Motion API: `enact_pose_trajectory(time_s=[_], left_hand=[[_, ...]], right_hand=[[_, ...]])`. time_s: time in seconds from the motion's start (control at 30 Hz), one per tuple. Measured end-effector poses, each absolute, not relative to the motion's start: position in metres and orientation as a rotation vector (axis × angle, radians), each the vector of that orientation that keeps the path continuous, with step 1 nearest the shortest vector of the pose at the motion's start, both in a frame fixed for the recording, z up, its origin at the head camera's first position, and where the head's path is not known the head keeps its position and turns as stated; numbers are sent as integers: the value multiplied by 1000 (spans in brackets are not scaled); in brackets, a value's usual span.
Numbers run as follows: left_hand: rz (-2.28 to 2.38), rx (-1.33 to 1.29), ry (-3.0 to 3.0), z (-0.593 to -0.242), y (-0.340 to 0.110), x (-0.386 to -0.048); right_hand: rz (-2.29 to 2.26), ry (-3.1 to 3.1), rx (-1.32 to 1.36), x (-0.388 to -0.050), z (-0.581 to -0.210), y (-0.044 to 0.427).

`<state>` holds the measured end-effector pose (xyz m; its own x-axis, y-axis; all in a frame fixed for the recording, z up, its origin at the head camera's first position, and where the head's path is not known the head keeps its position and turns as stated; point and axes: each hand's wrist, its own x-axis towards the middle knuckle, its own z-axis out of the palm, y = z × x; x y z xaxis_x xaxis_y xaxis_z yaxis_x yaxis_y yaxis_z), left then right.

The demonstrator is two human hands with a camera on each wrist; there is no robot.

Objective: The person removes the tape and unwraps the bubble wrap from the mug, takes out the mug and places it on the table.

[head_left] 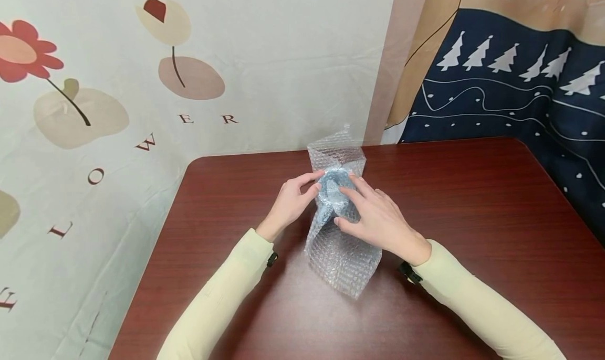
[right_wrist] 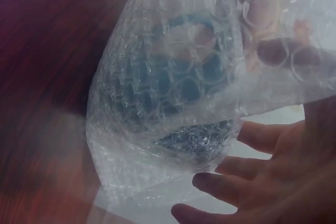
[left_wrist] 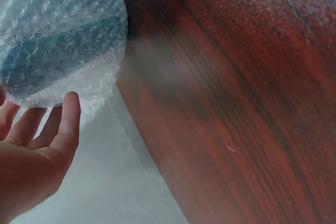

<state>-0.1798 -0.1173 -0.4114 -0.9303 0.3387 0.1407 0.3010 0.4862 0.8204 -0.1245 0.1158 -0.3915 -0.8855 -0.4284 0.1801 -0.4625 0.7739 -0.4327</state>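
Note:
A light-blue object (head_left: 337, 183), its exact shape hidden, lies inside clear bubble wrap (head_left: 347, 255). My left hand (head_left: 289, 202) touches the left side of the bundle with thumb and fingertips. Across it, my right hand (head_left: 380, 218) has its fingers spread over the upper right side and the thumb by the lower folds. Slightly bent left fingers (left_wrist: 68, 124) meet the edge of the wrapped bundle (left_wrist: 63, 40) in the left wrist view. In the right wrist view, the right fingers (right_wrist: 247, 166) lie beside the wrap (right_wrist: 126, 98), and a blue ring-like rim shows through it.
The bundle lies on a dark red wood-grain table (head_left: 227, 202), with loose wrap reaching its back edge. Behind stand a pale flower-print cloth (head_left: 283, 61) and a navy cloth with white trees (head_left: 491, 97). Dark straps circle both wrists.

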Motion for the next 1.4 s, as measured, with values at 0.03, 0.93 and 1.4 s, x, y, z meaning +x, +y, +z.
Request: enact_pose_trajectory(time_s=[0.03,0.93,1.4], left_hand=[[1463,575,2675,-411,-117,-180],[1497,560,2694,-411,-116,-180],[1495,560,2690,-412,-116,-180]], right_hand=[[732,-2887,729,-125,-392,116],[1141,-2593,625,-120,-401,138],[1223,-2592,461,-116,-399,153]])
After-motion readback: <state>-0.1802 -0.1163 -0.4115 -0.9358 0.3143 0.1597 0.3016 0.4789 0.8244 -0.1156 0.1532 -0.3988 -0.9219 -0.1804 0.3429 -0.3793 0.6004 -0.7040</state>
